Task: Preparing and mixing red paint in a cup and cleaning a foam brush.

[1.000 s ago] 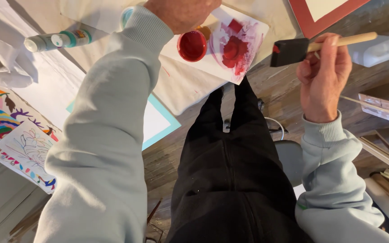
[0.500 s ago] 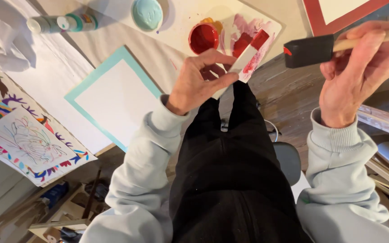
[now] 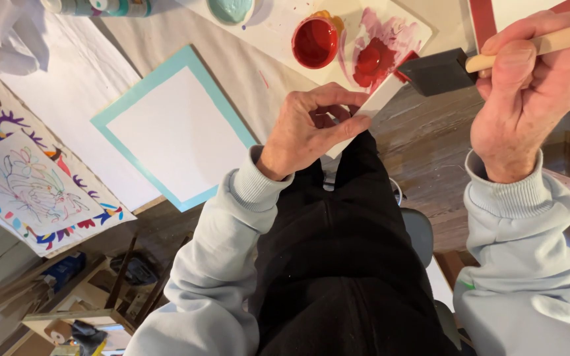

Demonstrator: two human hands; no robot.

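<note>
lap: your black trousers (image 3: 338,264) fill the lower centre of the frame, grey sleeves either side.
left hand: your left hand (image 3: 308,128) sits mid-frame, fingers curled in, thumb and fingertips pinching the near corner of the white palette sheet (image 3: 423,29). Nothing else in it.
right hand: your right hand (image 3: 529,92) is at the right edge, fist closed round the pale wooden handle of the foam brush (image 3: 438,71).
brush axis: handle runs roughly left-right, tilted slightly up to the right; dark foam head points left toward the palette.
key relation: red paint smear (image 3: 372,58) lies just left of and slightly above the foam head, near but not touching. Right hand is the nearer one to it; left hand is below it, holding the sheet's corner.
red paint cup (image 3: 315,41): on the palette sheet, left of the smear, upright, top centre of frame.
teal paint cup (image 3: 232,8): further left at the top edge, partly cut off.
blank board (image 3: 176,128): white with teal border, left of centre on the white table cover (image 3: 133,46), well apart from both hands.
coloured drawing (image 3: 28,184): far left, bright folk-style border, line sketch lying on it.
red-framed panel (image 3: 489,16): top right, behind the brush.
vs 0.5 s ago: left hand was open-fingered just below the palette, now closed on its corner. Brush head has come left and nearer the smear. View has dropped a bit; cups sit higher in frame.
</note>
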